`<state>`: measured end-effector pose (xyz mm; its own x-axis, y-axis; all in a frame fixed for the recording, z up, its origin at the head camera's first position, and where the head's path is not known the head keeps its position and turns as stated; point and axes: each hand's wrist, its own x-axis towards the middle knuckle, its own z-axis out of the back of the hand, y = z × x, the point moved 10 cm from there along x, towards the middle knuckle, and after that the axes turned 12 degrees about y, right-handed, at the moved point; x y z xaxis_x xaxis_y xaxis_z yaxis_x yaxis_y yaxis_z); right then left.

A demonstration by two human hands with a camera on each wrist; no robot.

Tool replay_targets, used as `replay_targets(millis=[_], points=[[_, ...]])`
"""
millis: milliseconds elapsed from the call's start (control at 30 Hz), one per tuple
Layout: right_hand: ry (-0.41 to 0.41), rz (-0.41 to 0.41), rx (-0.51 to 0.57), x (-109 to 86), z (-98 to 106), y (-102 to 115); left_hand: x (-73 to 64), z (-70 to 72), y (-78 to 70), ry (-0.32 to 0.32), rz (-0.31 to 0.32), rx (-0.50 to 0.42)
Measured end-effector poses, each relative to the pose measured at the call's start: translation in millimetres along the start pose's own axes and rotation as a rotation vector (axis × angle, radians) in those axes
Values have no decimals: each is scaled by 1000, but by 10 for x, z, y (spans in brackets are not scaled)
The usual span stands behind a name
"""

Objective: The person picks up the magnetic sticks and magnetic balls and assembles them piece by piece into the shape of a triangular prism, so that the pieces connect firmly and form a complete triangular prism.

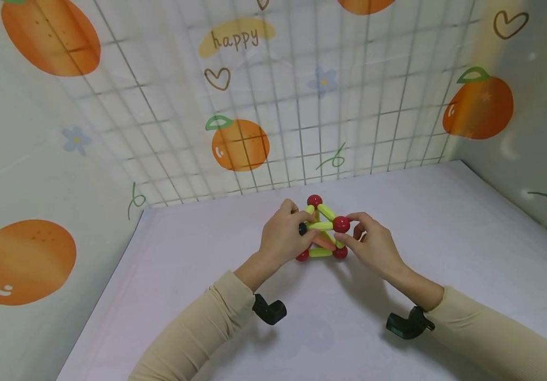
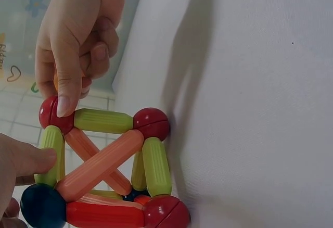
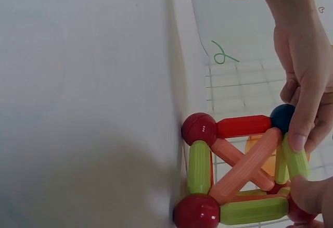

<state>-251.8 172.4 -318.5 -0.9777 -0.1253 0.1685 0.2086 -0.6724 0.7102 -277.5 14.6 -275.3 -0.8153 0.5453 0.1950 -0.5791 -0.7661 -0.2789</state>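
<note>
A frame of magnetic balls and rods (image 1: 321, 253) stands on the table between both hands. My left hand (image 1: 283, 233) pinches a yellow-green rod (image 2: 50, 150) on its upper edge, beside a dark blue ball (image 2: 43, 206). At that rod's other end, my right hand (image 1: 375, 247) pinches a red ball (image 1: 341, 224) between thumb and fingers. Below, a salmon rod (image 3: 245, 165) runs diagonally across the near side, with another salmon rod (image 3: 226, 151) slanting behind it. A red rod (image 3: 244, 126) joins the blue ball to a lower red ball (image 3: 199, 128). Fingers hide part of the far side.
The pale table (image 1: 197, 254) carries the frame near its back. Behind rises a wire grid (image 1: 297, 106) covered by a sheet printed with oranges, with similar sheets at left and right. Black wrist cameras (image 1: 269, 309) hang beneath both sleeves.
</note>
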Motion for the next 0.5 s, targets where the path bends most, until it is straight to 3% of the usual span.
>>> replay_targets(millis=[333,500], points=[[9,-21,1,-4,-4,-50,-14,-8,19,-17,-14,-32],[34,-49,-5,-23,3,-116,-94,48,99,-53,-27,-58]])
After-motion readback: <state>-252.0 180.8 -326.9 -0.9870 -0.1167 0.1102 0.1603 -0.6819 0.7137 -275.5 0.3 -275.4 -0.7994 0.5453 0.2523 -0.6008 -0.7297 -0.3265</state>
